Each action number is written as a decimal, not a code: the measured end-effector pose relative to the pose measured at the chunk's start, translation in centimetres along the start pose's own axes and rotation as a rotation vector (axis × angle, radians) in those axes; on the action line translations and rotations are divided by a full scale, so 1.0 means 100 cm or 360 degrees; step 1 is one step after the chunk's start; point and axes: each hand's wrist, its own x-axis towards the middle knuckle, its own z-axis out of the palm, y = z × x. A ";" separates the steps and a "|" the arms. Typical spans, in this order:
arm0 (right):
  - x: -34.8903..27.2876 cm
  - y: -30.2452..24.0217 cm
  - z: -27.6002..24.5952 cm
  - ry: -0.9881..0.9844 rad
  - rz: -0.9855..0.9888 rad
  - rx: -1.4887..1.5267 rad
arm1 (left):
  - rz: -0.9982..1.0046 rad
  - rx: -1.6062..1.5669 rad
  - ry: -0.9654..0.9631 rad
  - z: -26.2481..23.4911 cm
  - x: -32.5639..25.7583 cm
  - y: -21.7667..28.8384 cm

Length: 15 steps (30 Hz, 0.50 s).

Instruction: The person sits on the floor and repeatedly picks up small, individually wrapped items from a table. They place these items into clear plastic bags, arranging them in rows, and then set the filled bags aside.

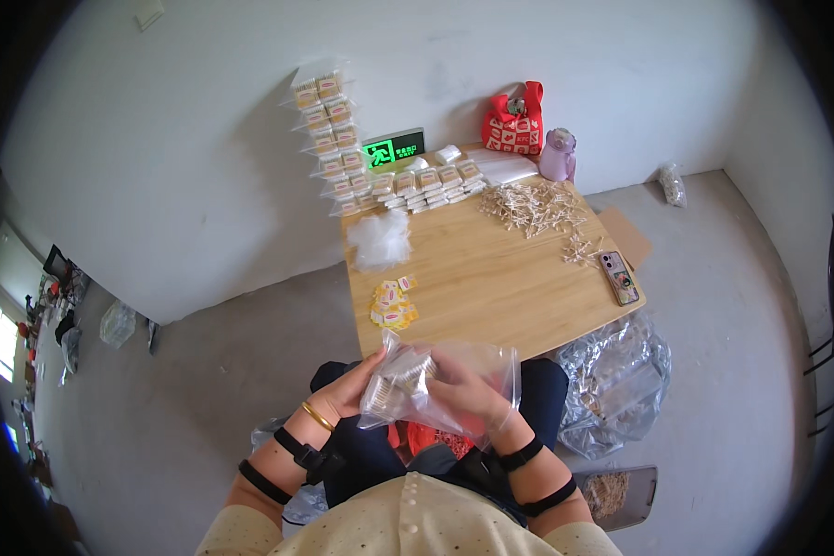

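Your cream shirt [412,524] fills the bottom middle of the frame, closest to the lens. Above it, just below centre, your left hand [350,387] is clamped on the left end of a clear plastic bag [498,371], thumb along its edge. Your right hand [468,391] appears to be inside that bag, its fingers against the swab packs [398,378] there; you can't tell from this view whether they grip. The bag is over your lap, near the lower edge of the wooden table [473,269], with something red [440,437] beneath.

Just above your left hand, yellow-and-white cards [394,306] lie in a loose heap, and beyond them a pile of clear film [380,241]. Farther up you have rows of packed swabs [426,188], with a tall stack of bagged packs [329,139] to their left. Loose swabs [533,208] spread right of upper centre, below a red tote [512,122] and a lilac bottle [558,156]. A phone [619,278] rests at the table's right edge; on the floor to the lower right are a big clear sack [616,385] and a grey tray [644,491].
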 end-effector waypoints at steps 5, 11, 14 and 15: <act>0.003 0.004 -0.003 0.0067 -0.0259 -0.0434 | -0.0132 0.0099 -0.0047 -0.005 -0.005 0.002; -0.001 0.003 -0.001 0.0271 -0.0459 -0.1026 | -0.0161 0.0140 -0.0048 -0.014 -0.001 -0.005; -0.003 -0.006 0.015 0.0557 -0.0525 -0.1369 | -0.0048 0.0058 0.0037 -0.011 0.000 -0.007; -0.004 -0.011 0.022 0.0644 -0.0536 -0.1476 | -0.0029 0.0007 0.0033 -0.012 0.000 -0.007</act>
